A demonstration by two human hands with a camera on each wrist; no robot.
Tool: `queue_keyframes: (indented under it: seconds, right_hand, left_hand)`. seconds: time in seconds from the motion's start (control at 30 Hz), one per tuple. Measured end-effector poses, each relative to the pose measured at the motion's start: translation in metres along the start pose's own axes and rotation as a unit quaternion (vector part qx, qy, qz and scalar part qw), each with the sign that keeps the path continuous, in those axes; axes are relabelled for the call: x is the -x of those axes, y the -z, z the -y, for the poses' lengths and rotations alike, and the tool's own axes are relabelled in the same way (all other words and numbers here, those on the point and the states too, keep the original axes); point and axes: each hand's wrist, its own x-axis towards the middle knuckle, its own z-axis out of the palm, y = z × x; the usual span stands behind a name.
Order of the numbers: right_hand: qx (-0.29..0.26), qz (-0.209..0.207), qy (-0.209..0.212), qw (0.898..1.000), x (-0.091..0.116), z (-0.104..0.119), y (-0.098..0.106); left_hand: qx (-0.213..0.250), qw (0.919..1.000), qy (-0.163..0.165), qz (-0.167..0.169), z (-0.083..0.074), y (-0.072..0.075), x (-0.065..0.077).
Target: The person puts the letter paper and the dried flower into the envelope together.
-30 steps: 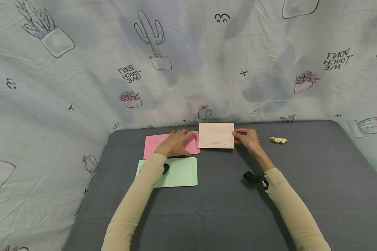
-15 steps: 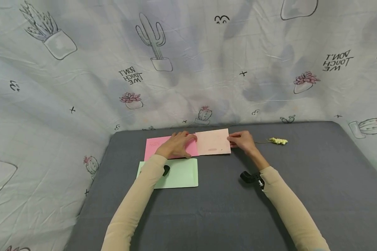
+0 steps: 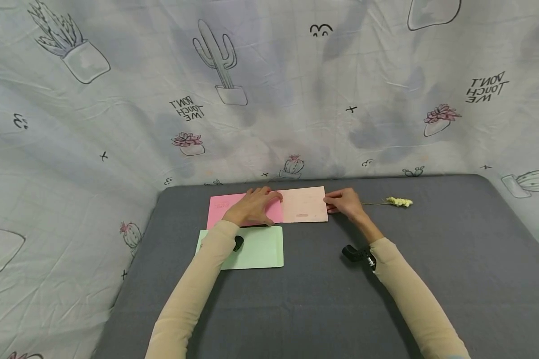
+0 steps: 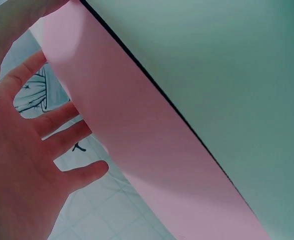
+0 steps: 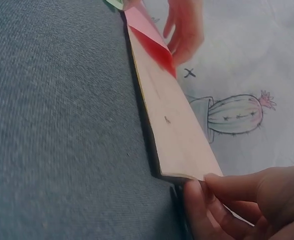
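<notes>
A pink envelope lies near the table's back edge. My left hand spans its right end, thumb at the near edge and fingers at the far edge. In the left wrist view the fingertips meet the edge of the pink paper. Between thumb and fingers, my right hand pinches the right edge of a pale peach card. From the right wrist, the card's far end runs under the raised pink paper, whose red inside shows. The card's left end is hidden there.
Just in front of the pink envelope lies a light green envelope, partly under the left forearm. A yellow flower on a thin stem is to the right of the right hand. Behind the grey table hangs a printed cloth.
My right hand has brought the card down and left, from beside the pink envelope to its opening, where its left end now goes in. The left hand has stayed at the envelope.
</notes>
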Motion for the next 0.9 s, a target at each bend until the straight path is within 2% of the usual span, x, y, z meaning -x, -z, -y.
queue_keyframes:
  seconds: [0.2, 0.43, 0.67, 0.9]
  right_hand:
    - [0.029, -0.045, 0.027, 0.998, -0.001, 0.002, -0.009]
    - [0.096, -0.096, 0.061, 0.989, 0.000, 0.003, -0.020]
    - [0.140, -0.108, 0.063, 0.982, 0.001, 0.004, -0.024]
    - [0.136, -0.100, 0.076, 0.983, 0.003, 0.003, -0.023]
  left_hand:
    - [-0.001, 1.0000, -0.006, -0.002, 0.000, -0.001, 0.000]
    - [0.007, 0.9999, -0.007, -0.010, 0.000, -0.002, 0.001]
    - [0.007, 0.9998, -0.012, -0.018, 0.000, -0.002, 0.002]
    - [0.004, 0.9998, -0.016, -0.011, 0.000, -0.001, 0.003]
